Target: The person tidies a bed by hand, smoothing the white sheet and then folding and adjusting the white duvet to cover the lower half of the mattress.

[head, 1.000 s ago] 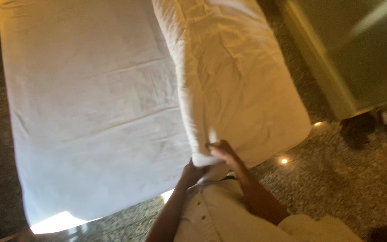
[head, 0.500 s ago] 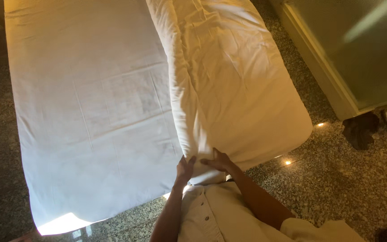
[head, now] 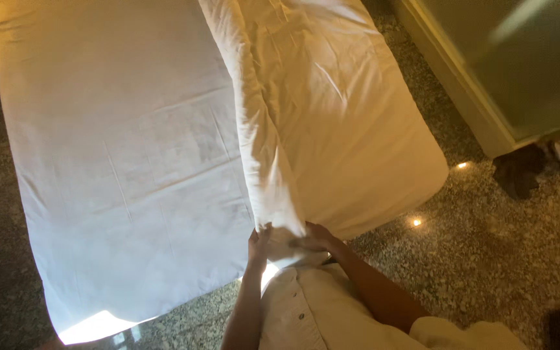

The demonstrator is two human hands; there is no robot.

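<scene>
Both hands meet at the near end of a bed (head: 131,194), at the bottom corner of a white duvet (head: 338,123) that lies folded over along the bed's right half. The left hand (head: 258,245) is raised with its fingers closed on the hanging fold of the duvet's inner edge, just where that edge drops past the foot of the mattress. The right hand (head: 315,238) sits just beside it, fingers curled over the same bunched corner of cloth, so the two hands are nearly touching with the fabric pinched between and under them.

The duvet's long folded edge runs from the top of the view down to the hands, forming a raised ridge near the bed's middle. To the left of that ridge the white fitted sheet (head: 118,162) lies flat and bare, lightly creased, reaching the bed's left and near edges. The duvet's right side bulges out over the mattress edge and rounds off at the near right corner.

Speckled stone floor (head: 487,259) lies open to the right of the bed and in front of it, with small bright reflections on it. Further right stand a pale door frame (head: 461,97) and a frosted glass panel (head: 526,58); dark shoes (head: 520,172) lie at its base, well apart from the hands. A narrower strip of floor shows along the bed's left side.
</scene>
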